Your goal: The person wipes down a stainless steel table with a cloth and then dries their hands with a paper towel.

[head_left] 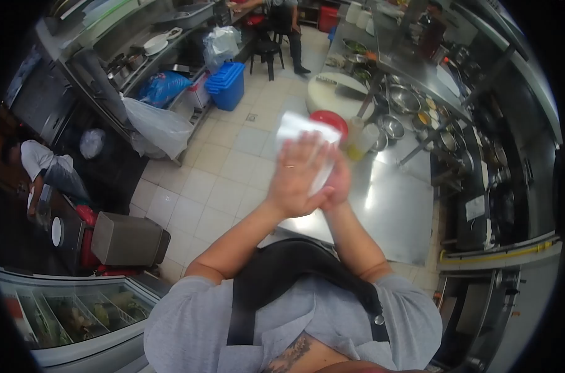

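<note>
A white paper towel (293, 126), smeared by motion, is pressed between my two hands above the edge of the steel worktop (394, 208). My left hand (298, 177) lies flat over it, back of the hand toward me, with a ring on one finger. On the other side my right hand (339, 179) holds the towel against the left palm; its fingers are partly hidden. Just beyond the hands is a red round container (329, 120), beside squeeze bottles (364, 143), one with yellowish liquid. Behind these, a knife (341, 87) rests on a round white chopping block (323, 96).
Metal bowls (404, 99) and pans crowd the worktop's far right. On the tiled floor stand a blue lidded bin (226, 87) and a black stool (267, 57). A grey bin (124, 239) and a glass-topped chiller (77, 311) are at left. Two other people are at far left and back.
</note>
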Action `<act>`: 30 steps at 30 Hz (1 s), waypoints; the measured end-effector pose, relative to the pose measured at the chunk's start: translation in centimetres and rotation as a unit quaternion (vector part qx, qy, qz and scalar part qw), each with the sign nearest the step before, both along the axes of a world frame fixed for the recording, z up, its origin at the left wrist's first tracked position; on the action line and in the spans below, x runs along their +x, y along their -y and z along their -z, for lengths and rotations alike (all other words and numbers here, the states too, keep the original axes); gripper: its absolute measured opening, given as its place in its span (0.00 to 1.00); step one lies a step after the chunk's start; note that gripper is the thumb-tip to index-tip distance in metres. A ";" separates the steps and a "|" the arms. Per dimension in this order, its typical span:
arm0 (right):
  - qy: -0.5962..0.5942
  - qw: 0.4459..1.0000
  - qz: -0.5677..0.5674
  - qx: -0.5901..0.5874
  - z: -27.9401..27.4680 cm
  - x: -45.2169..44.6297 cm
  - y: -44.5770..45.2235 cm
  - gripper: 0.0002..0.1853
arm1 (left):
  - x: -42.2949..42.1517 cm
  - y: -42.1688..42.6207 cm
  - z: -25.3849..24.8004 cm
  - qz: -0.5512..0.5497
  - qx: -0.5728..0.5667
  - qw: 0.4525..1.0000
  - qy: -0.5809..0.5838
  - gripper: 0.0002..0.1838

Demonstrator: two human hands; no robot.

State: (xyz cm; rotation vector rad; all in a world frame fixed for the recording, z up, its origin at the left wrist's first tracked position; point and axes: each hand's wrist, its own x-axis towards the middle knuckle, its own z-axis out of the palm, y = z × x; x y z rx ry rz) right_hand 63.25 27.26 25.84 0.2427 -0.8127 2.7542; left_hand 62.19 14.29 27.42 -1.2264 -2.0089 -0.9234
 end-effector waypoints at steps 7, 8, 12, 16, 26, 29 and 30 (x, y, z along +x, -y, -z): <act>0.009 0.954 -0.207 -0.214 9.7 -0.8 -4.4 0.28 | 1.4 -2.6 4.4 0.043 -0.145 0.984 0.096 0.50; 0.009 0.955 -0.237 -0.176 9.3 -0.6 -5.6 0.27 | 2.1 -2.5 4.4 0.081 -0.137 0.979 0.125 0.50; 0.125 0.989 0.001 -0.083 2.5 0.2 -6.2 0.29 | 3.1 -1.5 3.6 0.188 -0.039 0.972 0.139 0.41; 0.052 0.988 -0.051 -0.136 -5.5 2.7 -5.7 0.28 | 2.7 1.7 5.4 0.201 0.127 0.952 0.191 0.22; -0.268 0.928 -0.193 0.171 -21.1 14.2 1.0 0.27 | 3.6 5.1 13.1 0.126 0.062 0.927 0.347 0.16; -0.330 0.894 -0.153 0.262 -21.3 14.2 0.6 0.25 | 3.9 4.3 13.6 0.149 0.078 0.927 0.337 0.19; -0.337 0.888 -0.139 0.280 -21.4 14.1 0.5 0.25 | 4.3 4.2 13.7 0.145 0.082 0.919 0.358 0.19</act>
